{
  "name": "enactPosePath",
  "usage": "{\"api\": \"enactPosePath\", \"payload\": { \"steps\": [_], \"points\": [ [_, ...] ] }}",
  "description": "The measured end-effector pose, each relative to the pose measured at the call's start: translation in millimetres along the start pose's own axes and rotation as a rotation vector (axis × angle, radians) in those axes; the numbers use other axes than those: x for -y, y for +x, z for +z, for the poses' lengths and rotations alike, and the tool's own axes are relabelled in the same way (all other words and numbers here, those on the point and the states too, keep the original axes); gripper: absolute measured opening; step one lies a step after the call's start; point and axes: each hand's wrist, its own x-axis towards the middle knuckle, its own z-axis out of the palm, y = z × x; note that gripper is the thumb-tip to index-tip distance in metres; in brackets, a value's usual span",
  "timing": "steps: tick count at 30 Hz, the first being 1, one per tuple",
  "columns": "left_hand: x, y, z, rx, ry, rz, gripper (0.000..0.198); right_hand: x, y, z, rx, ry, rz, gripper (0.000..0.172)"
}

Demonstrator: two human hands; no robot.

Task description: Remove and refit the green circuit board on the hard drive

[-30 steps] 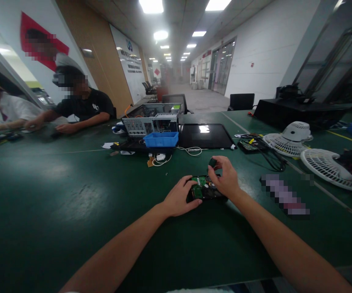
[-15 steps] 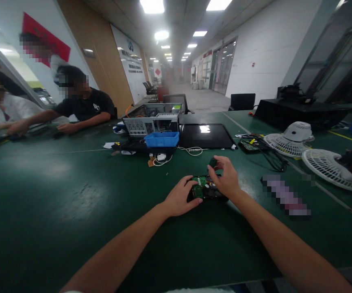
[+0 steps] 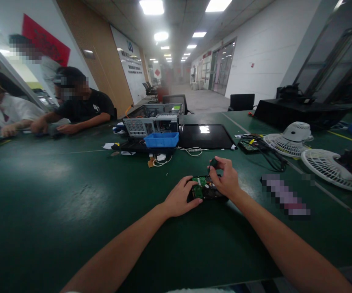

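A black electronic device with its inside exposed [image 3: 207, 192] lies on the green table, showing green circuit boards and some wiring. My left hand [image 3: 180, 197] holds its left end, fingers over the far edge and thumb along the near side. Above the device's right half, my right hand [image 3: 226, 179] is closed on a small screwdriver [image 3: 213, 163] with a dark handle. The screwdriver stands nearly upright, its shaft pointing down toward the device's far edge. Exactly where the tip meets the device is too small to tell.
Beyond the device stand a blue bin [image 3: 161, 140], an open computer case [image 3: 151, 122] and a flat black screen panel [image 3: 206, 136]. A white cable [image 3: 194, 151] lies nearby. To the right are white fan parts [image 3: 328, 167] and a blurred-out object [image 3: 285, 195]. People sit at the far left.
My right hand has shifted very slightly, and the screwdriver's shaft now shows below its handle. My left hand and the device stay in place. At the left, a co-worker's arm has drawn back.
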Motion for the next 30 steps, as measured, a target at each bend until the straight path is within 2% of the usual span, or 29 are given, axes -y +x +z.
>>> {"api": "enactPosePath", "payload": {
  "steps": [8,14,19,30],
  "points": [
    [2.6,1.1,2.9,-0.001,0.002,-0.012,0.068,3.7,4.3,-0.8,0.001,-0.071,-0.129,0.043],
    [-0.8,0.9,-0.6,0.014,-0.004,-0.029,0.069,3.5,4.2,-0.3,0.061,-0.051,-0.122,0.048],
    [-0.8,0.7,-0.6,0.011,-0.022,-0.023,0.068,0.9,4.0,1.6,0.027,-0.04,-0.078,0.048],
    [-2.1,0.2,-2.2,0.013,-0.021,-0.022,0.068,4.8,6.8,-1.4,0.027,0.015,-0.091,0.044]
  ]
}}
